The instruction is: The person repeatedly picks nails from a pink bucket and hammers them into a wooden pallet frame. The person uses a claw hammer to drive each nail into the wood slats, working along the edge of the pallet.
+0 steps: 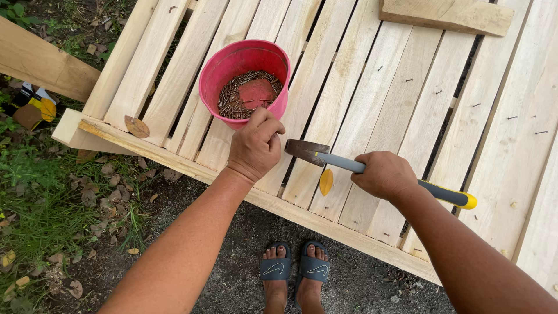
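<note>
Slatted timber panel (372,104), pale raw boards, lies flat and fills most of the view; everything below is placed from it. Nails already stand in rows across its right-hand boards, some only part-driven.

Loose offcut board (447,14) rests on the panel's far edge. A thick beam (40,64) runs off past its left corner, over grass.

Pink bucket (244,78) sits on the slats near the panel's front-left edge, probably kept there so it stays within easy reach. Its floor is covered with a heap of thin dark nails (232,99).

Left hand (254,145) lies against the bucket's near rim, fingers curled loosely inward with the tips together; whether a nail is pinched there I cannot tell.

Right hand (383,174) is clenched around the hammer (372,170), gripping mid-handle. The tool lies nearly level just above the front slats, head pointing toward the bucket, yellow butt end sticking out behind the fist.

Dry yellow leaf (326,181) on the slat below the hammer head.

Sandalled feet (293,273) on gravel, just off the panel's front edge.
</note>
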Demonstrator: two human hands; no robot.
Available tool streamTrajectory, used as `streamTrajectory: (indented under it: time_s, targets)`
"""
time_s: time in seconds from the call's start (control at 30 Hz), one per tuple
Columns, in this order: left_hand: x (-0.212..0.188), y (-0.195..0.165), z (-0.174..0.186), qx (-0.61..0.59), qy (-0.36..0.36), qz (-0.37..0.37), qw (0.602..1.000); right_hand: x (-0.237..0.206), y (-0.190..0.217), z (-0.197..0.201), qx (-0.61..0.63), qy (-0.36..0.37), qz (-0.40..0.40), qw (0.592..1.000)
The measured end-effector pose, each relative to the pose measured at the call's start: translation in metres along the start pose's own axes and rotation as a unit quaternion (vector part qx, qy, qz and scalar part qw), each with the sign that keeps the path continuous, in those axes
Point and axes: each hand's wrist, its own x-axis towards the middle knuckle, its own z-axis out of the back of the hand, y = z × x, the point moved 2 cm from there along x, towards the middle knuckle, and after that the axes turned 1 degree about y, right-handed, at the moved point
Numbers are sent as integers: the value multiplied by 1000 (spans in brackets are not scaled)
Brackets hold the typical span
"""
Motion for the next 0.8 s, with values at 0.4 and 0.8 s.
streamTrajectory:
  time_s: [0.4, 0.8]
  targets:
    - [70, 41, -8, -4, 9, 188, 982, 18, 12, -1, 6, 3, 1, 1000]
    - [97, 42, -24, 101, 250, 154, 950, 16, 13, 2, 11, 4, -2, 1000]
